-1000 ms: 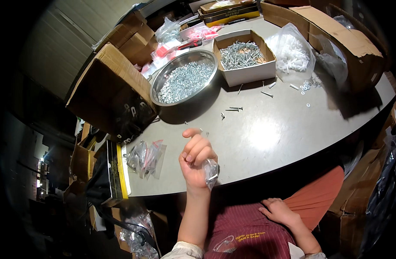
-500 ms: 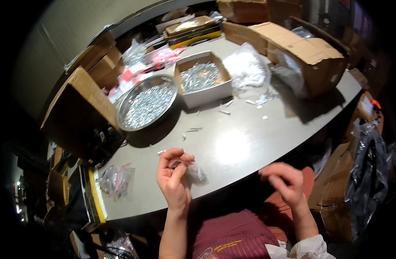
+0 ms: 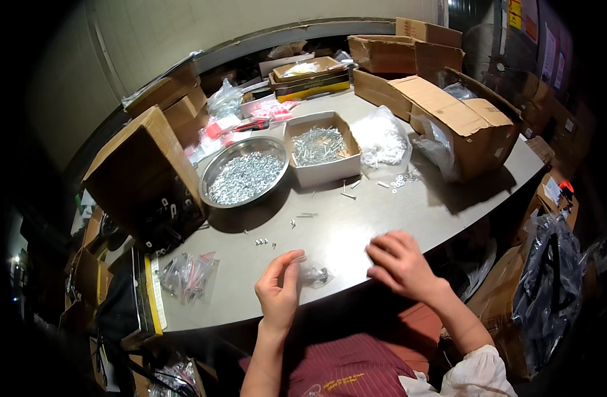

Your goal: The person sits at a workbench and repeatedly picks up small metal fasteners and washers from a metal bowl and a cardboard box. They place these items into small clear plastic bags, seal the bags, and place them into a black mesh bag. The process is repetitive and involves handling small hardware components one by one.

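Observation:
At the front edge of the table, my left hand (image 3: 279, 291) pinches the top of a small clear plastic bag (image 3: 316, 275) between thumb and fingers. A few dark small pieces show low in the bag; their kind is too small to tell. Over the table edge to the right of the bag, my right hand (image 3: 403, 266) is open, its fingers apart and loosely bent, with nothing visible in it. Just beyond the left hand lie several small metal pieces (image 3: 262, 242). A pair of screws (image 3: 307, 215) rests farther in.
Behind them stand a steel bowl (image 3: 208, 173) of small metal parts, a white box (image 3: 328, 172) of screws and a bag of white plastic plugs (image 3: 383, 137). Washers (image 3: 404, 180) lie nearby. Cardboard boxes (image 3: 128, 165) (image 3: 479, 135) flank the table. Clear zip bags (image 3: 187, 276) lie left.
My right hand has moved left and up toward the bag. The left hand still holds the bag, whose top now shows more between the fingertips. The whole view has shifted.

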`<action>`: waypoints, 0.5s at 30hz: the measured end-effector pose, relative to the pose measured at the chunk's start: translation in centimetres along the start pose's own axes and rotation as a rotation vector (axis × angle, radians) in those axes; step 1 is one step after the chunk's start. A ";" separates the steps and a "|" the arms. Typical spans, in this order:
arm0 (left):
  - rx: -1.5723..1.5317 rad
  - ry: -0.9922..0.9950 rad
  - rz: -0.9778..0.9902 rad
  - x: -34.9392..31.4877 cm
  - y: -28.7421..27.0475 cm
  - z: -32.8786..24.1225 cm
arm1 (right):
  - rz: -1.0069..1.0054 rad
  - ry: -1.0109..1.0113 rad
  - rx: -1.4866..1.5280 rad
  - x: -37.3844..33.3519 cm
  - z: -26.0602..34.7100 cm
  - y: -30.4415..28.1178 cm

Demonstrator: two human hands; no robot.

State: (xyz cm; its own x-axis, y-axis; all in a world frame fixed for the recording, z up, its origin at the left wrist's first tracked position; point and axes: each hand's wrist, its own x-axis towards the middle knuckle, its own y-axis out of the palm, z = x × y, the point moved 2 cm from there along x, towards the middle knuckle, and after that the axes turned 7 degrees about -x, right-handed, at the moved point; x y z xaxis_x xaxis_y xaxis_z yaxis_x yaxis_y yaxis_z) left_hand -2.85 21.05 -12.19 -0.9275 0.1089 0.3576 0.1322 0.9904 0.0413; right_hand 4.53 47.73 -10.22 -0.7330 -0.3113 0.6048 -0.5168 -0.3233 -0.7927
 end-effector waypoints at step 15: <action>0.308 0.135 0.011 -0.2 0.8 -3.2 | -0.174 -0.019 0.340 0.4 3.5 1.7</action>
State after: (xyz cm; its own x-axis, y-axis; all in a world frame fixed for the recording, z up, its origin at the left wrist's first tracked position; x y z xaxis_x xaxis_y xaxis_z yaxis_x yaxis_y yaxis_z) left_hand -1.45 21.52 -9.21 -0.8690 0.1280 0.4780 0.0113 0.9708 -0.2395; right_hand 4.94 43.90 -11.09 -0.6374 -0.2409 0.7319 -0.4544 -0.6496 -0.6095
